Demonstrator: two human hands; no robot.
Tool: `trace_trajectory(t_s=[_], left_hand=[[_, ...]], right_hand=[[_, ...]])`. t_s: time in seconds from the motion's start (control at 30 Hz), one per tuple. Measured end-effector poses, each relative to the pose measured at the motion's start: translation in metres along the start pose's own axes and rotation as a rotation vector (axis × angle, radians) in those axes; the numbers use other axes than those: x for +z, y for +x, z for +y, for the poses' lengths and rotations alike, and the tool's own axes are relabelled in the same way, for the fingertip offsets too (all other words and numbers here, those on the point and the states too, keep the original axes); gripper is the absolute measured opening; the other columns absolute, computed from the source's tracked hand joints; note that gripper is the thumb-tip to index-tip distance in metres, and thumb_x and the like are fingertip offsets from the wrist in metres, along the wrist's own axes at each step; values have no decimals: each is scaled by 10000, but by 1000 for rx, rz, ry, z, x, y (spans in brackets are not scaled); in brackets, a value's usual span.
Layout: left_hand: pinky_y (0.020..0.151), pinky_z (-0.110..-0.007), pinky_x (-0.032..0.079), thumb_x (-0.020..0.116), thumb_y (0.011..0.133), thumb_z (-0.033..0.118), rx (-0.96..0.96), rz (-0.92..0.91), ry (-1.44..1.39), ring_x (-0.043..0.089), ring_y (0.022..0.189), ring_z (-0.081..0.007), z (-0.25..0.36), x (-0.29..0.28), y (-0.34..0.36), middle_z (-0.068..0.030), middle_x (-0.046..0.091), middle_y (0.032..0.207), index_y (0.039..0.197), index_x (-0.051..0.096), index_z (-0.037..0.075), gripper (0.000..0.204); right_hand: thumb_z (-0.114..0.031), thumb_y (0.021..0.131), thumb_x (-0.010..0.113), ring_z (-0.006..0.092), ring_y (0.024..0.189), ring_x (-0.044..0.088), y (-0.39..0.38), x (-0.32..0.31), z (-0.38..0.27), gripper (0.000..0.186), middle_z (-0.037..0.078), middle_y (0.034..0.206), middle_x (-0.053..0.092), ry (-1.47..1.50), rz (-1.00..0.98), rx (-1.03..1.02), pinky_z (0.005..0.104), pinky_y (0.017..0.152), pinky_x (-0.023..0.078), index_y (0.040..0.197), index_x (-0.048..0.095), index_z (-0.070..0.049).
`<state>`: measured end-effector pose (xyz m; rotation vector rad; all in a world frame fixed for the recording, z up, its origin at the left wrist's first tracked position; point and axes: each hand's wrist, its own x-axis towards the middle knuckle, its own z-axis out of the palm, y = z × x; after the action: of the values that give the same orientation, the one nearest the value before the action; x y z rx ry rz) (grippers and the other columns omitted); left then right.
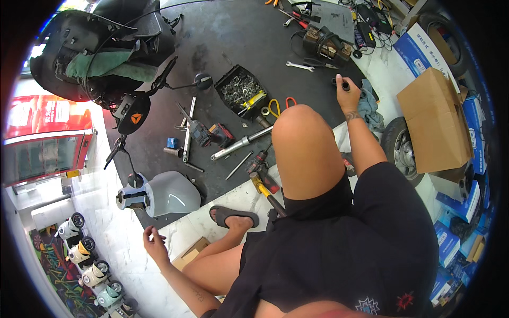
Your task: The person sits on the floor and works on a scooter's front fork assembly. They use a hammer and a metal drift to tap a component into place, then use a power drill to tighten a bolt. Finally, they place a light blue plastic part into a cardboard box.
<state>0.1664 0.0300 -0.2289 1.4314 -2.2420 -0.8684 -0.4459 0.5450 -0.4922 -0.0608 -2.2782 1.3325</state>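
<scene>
My right hand (pixel 348 96) is closed around a short black cylindrical piece (pixel 345 85) at the right edge of the dark mat; its exact kind I cannot make out. A grey-blue rag (pixel 369 108) lies beside that hand. Nearest on the mat is an open-ended wrench (pixel 300 66). My left hand (pixel 155 245) hangs low over the white floor with loosely bent fingers, apparently holding nothing. A glossy grey scooter cover (pixel 172 195) lies just above it on the mat's edge.
Between my hands lie a black tray of screws (pixel 241 91), a cordless drill (pixel 260 161), an impact driver (pixel 199 130), a long metal bar (pixel 241 143) and a hammer (pixel 262 188). Scooter handlebars (pixel 132 111) stand at left. A wheel (pixel 401 148) and cardboard box (pixel 440 119) stand at right.
</scene>
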Motion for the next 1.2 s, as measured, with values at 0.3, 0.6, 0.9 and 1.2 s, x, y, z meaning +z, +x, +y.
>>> trace_trajectory(t_s=[0.3, 0.6, 0.9, 1.2], left_hand=[[597, -300, 508, 650, 1057, 264, -232, -584, 154, 679, 730, -168, 21, 42, 18, -104, 719, 1008, 1319, 618, 5, 369], [681, -326, 518, 681, 1031, 259, -49, -576, 243, 665, 772, -170, 98, 70, 13, -99, 707, 957, 1335, 619, 5, 401], [753, -392, 574, 739, 885, 54, 961, -654, 235, 687, 906, -349, 323, 75, -106, -148, 679, 1092, 1287, 651, 41, 412], [738, -399, 573, 736, 874, 58, 1199, -584, 344, 688, 881, -339, 326, 116, -138, -138, 682, 1092, 1274, 655, 53, 408]], right_hand=[[-250, 992, 695, 390, 1146, 631, -89, -79, 18, 196, 180, 1212, 668, -420, -359, -360, 454, 976, 513, 1003, 748, -61], [-269, 991, 533, 350, 1450, 430, -144, -160, 111, 557, 141, 1542, 496, -795, -1094, -579, 446, 1173, 367, 1481, 515, -4], [-235, 974, 594, 327, 1064, 568, -106, -110, 29, 285, 171, 1142, 628, -395, -614, -335, 440, 919, 472, 1134, 629, -2], [-187, 958, 606, 327, 748, 617, 40, -65, -236, 252, 182, 819, 684, 86, -635, -368, 443, 722, 514, 842, 688, 22]])
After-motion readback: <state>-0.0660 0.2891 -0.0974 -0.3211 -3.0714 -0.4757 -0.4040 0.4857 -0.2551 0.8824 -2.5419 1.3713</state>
